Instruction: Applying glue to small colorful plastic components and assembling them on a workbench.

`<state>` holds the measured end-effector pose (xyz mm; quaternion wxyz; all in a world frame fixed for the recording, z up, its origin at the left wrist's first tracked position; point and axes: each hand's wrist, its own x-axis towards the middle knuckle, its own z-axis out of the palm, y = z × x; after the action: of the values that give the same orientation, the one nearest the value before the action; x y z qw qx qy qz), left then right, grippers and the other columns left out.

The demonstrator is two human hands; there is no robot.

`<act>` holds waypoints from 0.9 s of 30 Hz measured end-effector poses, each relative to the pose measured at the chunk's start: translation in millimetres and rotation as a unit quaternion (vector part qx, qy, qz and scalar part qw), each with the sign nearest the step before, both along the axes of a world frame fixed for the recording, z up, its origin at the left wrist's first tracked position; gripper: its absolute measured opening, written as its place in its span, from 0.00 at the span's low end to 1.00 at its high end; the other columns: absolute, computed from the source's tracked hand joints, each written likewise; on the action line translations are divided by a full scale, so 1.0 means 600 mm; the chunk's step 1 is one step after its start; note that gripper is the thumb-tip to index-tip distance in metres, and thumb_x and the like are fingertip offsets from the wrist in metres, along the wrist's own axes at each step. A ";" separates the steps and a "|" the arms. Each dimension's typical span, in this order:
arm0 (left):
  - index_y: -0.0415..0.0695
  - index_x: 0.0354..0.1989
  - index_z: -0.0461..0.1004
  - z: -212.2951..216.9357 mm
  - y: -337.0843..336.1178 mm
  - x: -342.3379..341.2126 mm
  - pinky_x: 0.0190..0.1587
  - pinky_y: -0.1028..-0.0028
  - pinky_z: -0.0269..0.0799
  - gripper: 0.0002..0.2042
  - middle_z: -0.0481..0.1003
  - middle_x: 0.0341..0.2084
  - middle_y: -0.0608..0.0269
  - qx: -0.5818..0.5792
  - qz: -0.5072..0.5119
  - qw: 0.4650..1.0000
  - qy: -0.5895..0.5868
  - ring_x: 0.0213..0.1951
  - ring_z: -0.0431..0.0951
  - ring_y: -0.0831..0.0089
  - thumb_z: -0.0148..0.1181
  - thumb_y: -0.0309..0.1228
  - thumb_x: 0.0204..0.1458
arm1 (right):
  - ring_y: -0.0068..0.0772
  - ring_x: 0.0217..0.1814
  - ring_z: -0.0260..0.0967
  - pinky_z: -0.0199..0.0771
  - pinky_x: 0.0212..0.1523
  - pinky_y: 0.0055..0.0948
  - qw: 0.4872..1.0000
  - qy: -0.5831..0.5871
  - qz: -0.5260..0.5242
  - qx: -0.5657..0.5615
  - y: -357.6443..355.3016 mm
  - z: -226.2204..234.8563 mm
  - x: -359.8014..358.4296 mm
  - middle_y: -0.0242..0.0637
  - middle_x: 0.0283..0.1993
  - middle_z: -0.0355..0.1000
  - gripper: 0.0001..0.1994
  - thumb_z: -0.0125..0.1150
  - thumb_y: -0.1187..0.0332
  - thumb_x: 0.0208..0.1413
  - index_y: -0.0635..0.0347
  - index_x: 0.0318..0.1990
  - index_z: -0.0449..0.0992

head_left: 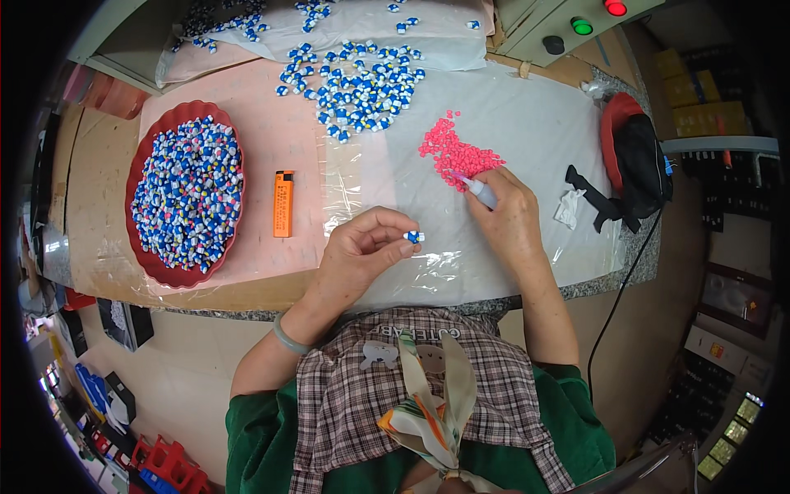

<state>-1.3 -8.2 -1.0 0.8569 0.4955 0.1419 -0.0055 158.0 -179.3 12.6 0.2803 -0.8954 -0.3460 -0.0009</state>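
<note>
Between thumb and index finger, my left hand (360, 251) pinches a small blue-and-white figurine piece (414, 236). My right hand (508, 216) is closed around a small translucent squeeze bottle (484, 196) with a narrow pinkish tip. That tip points at the near edge of a spread of tiny pink pieces (461, 154) on the plastic-covered table. Whether it touches one of them is too small to tell. Beyond my hands lies a loose cluster of blue-and-white pieces (362, 86) with yellow spots.
At the left, a red scalloped tray (132, 193) is heaped with similar blue-and-white pieces. An orange lighter (283, 206) lies between it and my left hand. To the right are a crumpled white tissue (569, 208), a black strap (605, 199) and a black pouch (640, 165). A box with lit buttons (543, 33) stands behind.
</note>
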 end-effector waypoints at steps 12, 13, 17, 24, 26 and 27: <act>0.36 0.44 0.72 0.004 0.000 -0.001 0.45 0.77 0.74 0.09 0.76 0.38 0.62 -0.003 0.023 1.000 0.015 0.40 0.78 0.75 0.58 0.19 0.55 | 0.28 0.30 0.71 0.70 0.31 0.28 0.971 0.201 0.018 0.124 -0.015 0.007 -0.009 0.32 0.29 0.70 0.03 0.59 0.77 0.51 0.65 0.32 0.71; 0.36 0.44 0.72 0.002 0.000 -0.001 0.45 0.77 0.74 0.09 0.75 0.38 0.61 0.006 0.015 1.000 0.009 0.40 0.78 0.75 0.57 0.19 0.55 | 0.25 0.30 0.71 0.71 0.30 0.26 0.940 0.295 0.025 0.166 -0.013 0.015 -0.015 0.31 0.30 0.70 0.03 0.59 0.79 0.51 0.64 0.31 0.71; 0.35 0.44 0.72 0.003 -0.005 0.004 0.45 0.77 0.74 0.09 0.74 0.39 0.61 0.017 0.010 1.000 0.003 0.41 0.77 0.75 0.57 0.18 0.55 | 0.21 0.29 0.70 0.71 0.28 0.21 0.856 0.455 0.055 0.240 -0.001 0.030 -0.040 0.34 0.30 0.70 0.05 0.58 0.82 0.51 0.63 0.31 0.70; 0.35 0.43 0.74 0.005 -0.013 0.007 0.46 0.78 0.76 0.10 0.73 0.39 0.62 0.083 0.035 0.995 -0.031 0.43 0.78 0.75 0.59 0.17 0.52 | 0.19 0.27 0.69 0.72 0.28 0.20 0.840 0.485 0.056 0.235 0.011 0.032 -0.067 0.34 0.31 0.71 0.09 0.62 0.82 0.51 0.63 0.35 0.68; 0.35 0.43 0.74 0.003 -0.014 0.005 0.46 0.77 0.77 0.10 0.73 0.38 0.62 0.100 0.031 0.994 -0.019 0.42 0.78 0.74 0.59 0.17 0.52 | 0.19 0.27 0.69 0.72 0.28 0.20 0.850 0.476 0.062 0.215 0.012 0.029 -0.070 0.33 0.30 0.71 0.11 0.64 0.81 0.51 0.62 0.36 0.67; 0.35 0.42 0.74 0.003 -0.014 0.004 0.45 0.77 0.77 0.10 0.73 0.39 0.61 0.132 0.035 0.990 -0.027 0.42 0.78 0.74 0.60 0.17 0.51 | 0.19 0.27 0.69 0.72 0.28 0.20 0.850 0.478 0.063 0.214 0.013 0.029 -0.070 0.33 0.30 0.71 0.11 0.64 0.81 0.51 0.62 0.36 0.67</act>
<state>1.1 -16.6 1.0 0.7870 0.5991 0.1358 0.0563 116.0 -171.7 29.9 0.5953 -0.6795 -0.2162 0.3704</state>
